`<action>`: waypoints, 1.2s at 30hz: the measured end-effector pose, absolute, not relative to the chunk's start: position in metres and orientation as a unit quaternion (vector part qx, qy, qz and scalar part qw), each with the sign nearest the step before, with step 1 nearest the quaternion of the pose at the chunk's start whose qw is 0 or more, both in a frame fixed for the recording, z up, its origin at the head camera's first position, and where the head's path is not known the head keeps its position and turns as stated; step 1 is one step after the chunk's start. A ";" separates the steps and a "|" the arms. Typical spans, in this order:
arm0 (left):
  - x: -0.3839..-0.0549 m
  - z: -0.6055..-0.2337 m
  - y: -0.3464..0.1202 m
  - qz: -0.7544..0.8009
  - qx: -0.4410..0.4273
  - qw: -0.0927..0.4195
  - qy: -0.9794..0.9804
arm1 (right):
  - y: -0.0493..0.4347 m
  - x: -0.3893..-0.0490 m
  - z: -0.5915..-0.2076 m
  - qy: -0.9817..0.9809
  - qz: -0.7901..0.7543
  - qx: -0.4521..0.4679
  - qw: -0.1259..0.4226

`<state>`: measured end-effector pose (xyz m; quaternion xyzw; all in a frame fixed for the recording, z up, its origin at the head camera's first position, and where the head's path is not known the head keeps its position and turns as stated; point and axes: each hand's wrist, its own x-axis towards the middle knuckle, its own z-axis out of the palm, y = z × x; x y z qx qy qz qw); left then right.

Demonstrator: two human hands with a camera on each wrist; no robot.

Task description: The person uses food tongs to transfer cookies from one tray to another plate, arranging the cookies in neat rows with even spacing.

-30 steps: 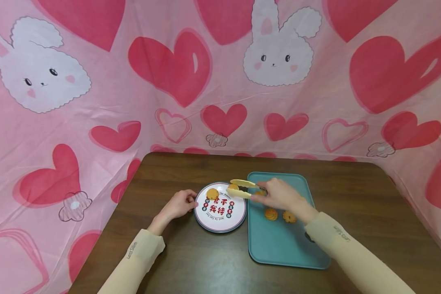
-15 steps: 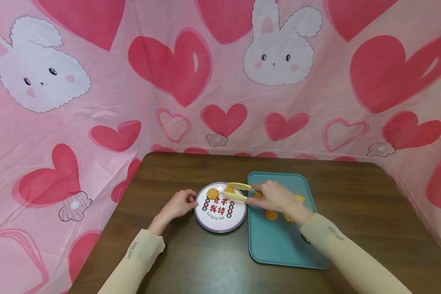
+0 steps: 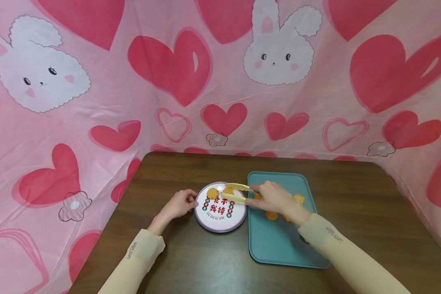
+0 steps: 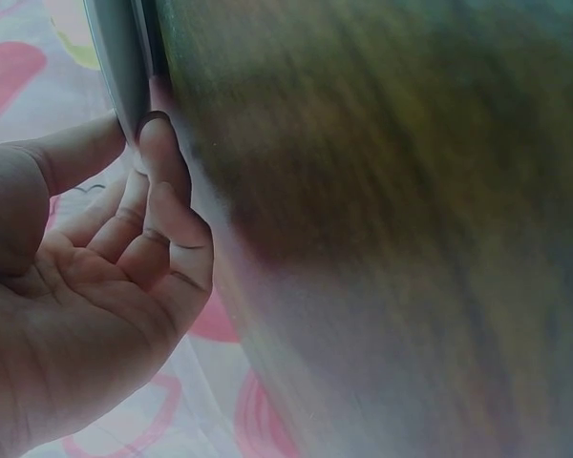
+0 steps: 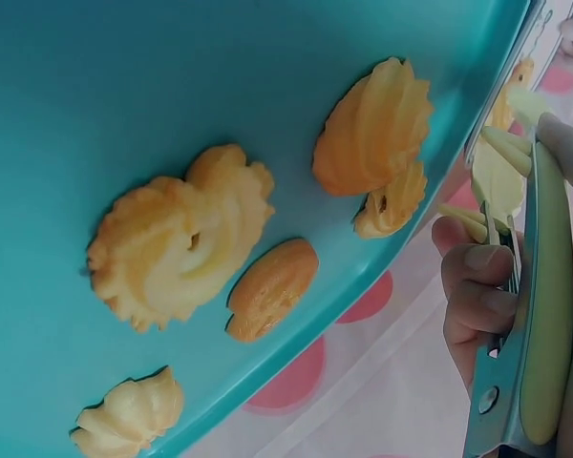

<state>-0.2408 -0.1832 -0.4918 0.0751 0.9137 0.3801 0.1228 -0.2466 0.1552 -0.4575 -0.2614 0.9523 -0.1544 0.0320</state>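
My left hand point(image 3: 180, 203) pinches the left rim of a white plate point(image 3: 220, 225) with red lettering; in the left wrist view the thumb lies over the plate edge point(image 4: 124, 67) and a finger is under it. With my right hand point(image 3: 275, 198) I grip tongs with pale yellow tips point(image 3: 239, 186). Those tips stand apart over the plate, either side of a swirled cookie point(image 3: 228, 190). A round cookie point(image 3: 212, 193) lies left of it on the plate. In the right wrist view the fingers wrap the tongs' handle point(image 5: 552, 286).
Right of the plate lies a teal tray point(image 3: 279, 249), partly beneath my right forearm. It bears several cookies, among them a swirled one point(image 3: 271, 215) and a ridged one point(image 3: 299, 199). A pink heart-patterned cloth point(image 3: 220, 81) hangs behind the brown table point(image 3: 187, 253).
The tongs have moved slightly left and down with the swirled cookie, which now lies on the plate beside the round one. Their tips have parted. The left hand has not moved.
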 end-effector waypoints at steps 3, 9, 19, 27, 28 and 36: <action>-0.241 -0.491 -0.183 0.379 0.077 0.121 0.914 | 0.155 -0.246 -0.457 0.954 -0.150 -0.257 0.035; -0.240 -0.491 -0.183 0.378 0.075 0.119 0.915 | 0.154 -0.245 -0.457 0.956 -0.146 -0.252 0.035; -0.240 -0.490 -0.182 0.381 0.078 0.119 0.913 | 0.154 -0.244 -0.458 0.959 -0.135 -0.248 0.033; -0.238 -0.490 -0.181 0.377 0.076 0.120 0.915 | 0.152 -0.243 -0.459 0.961 -0.121 -0.246 0.034; -0.238 -0.490 -0.181 0.377 0.076 0.120 0.915 | 0.152 -0.243 -0.460 0.961 -0.120 -0.245 0.035; -0.239 -0.490 -0.182 0.377 0.074 0.119 0.916 | 0.151 -0.243 -0.461 0.963 -0.118 -0.241 0.033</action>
